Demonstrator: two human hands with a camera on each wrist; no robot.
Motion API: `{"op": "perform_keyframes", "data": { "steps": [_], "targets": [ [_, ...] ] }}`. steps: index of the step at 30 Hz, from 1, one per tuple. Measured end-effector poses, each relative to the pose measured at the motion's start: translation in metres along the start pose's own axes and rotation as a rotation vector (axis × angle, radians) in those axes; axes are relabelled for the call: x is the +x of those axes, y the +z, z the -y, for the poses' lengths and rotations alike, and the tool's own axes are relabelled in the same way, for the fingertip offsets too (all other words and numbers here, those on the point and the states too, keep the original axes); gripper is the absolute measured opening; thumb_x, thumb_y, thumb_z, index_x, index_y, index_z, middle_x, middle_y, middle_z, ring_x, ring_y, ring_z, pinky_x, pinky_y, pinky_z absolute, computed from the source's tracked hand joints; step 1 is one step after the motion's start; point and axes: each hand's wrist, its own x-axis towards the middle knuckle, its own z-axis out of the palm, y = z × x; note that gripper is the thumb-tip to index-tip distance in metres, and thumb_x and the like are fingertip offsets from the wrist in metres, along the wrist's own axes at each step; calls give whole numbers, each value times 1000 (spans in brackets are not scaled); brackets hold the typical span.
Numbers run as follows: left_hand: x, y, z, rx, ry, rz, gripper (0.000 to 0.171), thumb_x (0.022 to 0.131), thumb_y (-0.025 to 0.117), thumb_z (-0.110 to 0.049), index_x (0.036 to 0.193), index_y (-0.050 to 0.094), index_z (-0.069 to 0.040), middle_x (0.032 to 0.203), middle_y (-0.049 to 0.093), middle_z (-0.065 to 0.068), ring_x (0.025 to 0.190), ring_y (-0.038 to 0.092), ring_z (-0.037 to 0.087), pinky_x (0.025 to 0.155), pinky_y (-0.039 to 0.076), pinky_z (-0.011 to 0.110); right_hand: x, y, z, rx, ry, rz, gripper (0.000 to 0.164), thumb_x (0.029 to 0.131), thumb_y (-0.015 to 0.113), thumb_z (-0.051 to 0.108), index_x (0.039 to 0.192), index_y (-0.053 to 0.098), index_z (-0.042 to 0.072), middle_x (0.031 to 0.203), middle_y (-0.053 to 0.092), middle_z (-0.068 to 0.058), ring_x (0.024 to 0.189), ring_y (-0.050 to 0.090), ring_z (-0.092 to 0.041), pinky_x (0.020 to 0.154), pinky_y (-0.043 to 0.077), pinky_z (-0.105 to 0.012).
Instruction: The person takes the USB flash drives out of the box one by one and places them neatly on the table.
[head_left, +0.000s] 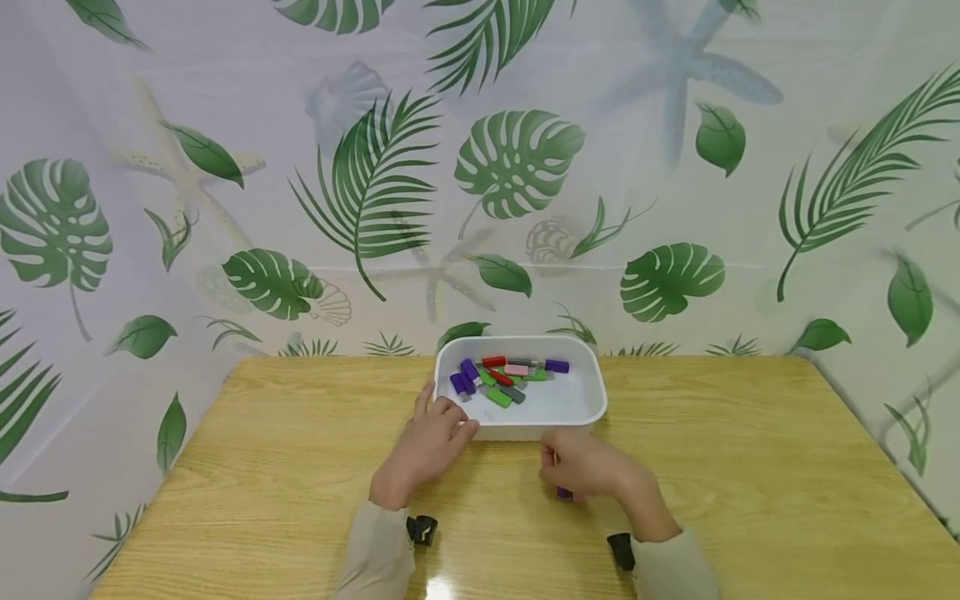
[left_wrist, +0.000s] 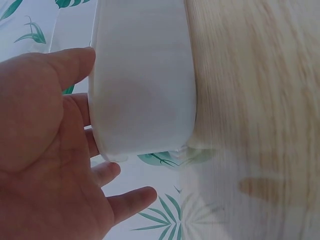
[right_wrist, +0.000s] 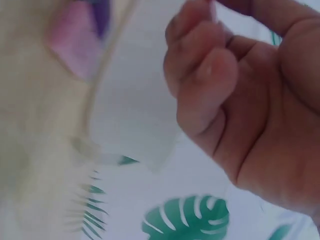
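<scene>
A white plastic box (head_left: 525, 432) stands at the back of the wooden table, holding several USB sticks (head_left: 498, 397) in purple, green, red, grey and pink. At its front left corner my left hand (head_left: 429, 442) grips the rim. In the left wrist view, the thumb (left_wrist: 80, 62) touches the rim and two fingers pass behind it. My right hand (head_left: 588, 462) is just in front of the box, fingers curled. In the right wrist view, a pink sliver, seemingly a USB stick (right_wrist: 214, 10), shows at its pinching fingertips. Below this hand, a purple and a pink piece (right_wrist: 75, 40) lie blurred on the table.
The wooden table (head_left: 750, 450) reaches back to a leaf-printed cloth (head_left: 562, 292) hanging close behind the box. Black wrist straps with cameras (head_left: 422, 530) sit at both sleeves.
</scene>
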Motion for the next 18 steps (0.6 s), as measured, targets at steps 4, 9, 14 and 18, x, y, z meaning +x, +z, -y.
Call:
{"op": "perform_keyframes", "data": {
  "steps": [4, 9, 14, 18],
  "targets": [
    [3, -2, 1, 13, 15, -20, 32, 100, 46, -32, 100, 66, -7, 112, 57, 11, 140, 12, 38, 112, 17, 51, -6, -18, 8, -6, -80, -72, 8, 91, 59, 11, 83, 56, 10, 64, 52, 2, 51, 48, -11, 48, 38, -23],
    [3, -4, 0, -29, -8, -22, 29, 98, 49, -33, 101, 64, -8, 126, 50, 16, 139, 16, 40, 111, 19, 51, -6, -32, 9, -46, -83, -231, 3, 91, 60, 12, 89, 58, 10, 68, 52, 2, 58, 46, -10, 52, 40, -24],
    [0, -3, -3, -94, -97, -39, 37, 96, 52, -37, 120, 52, -10, 149, 19, 22, 137, 18, 39, 103, 34, 53, 11, -37, 6, -108, -86, -332, 5, 89, 61, 12, 90, 58, 8, 70, 55, 0, 57, 47, -11, 52, 41, -26],
    [-1, -3, -3, -118, -149, -43, 55, 94, 54, -41, 138, 38, -12, 153, 6, 23, 138, 16, 40, 102, 34, 54, 31, -42, 2, -170, -66, -345, 6, 89, 60, 12, 92, 58, 6, 70, 56, -1, 56, 47, -12, 52, 41, -27]
  ]
}}
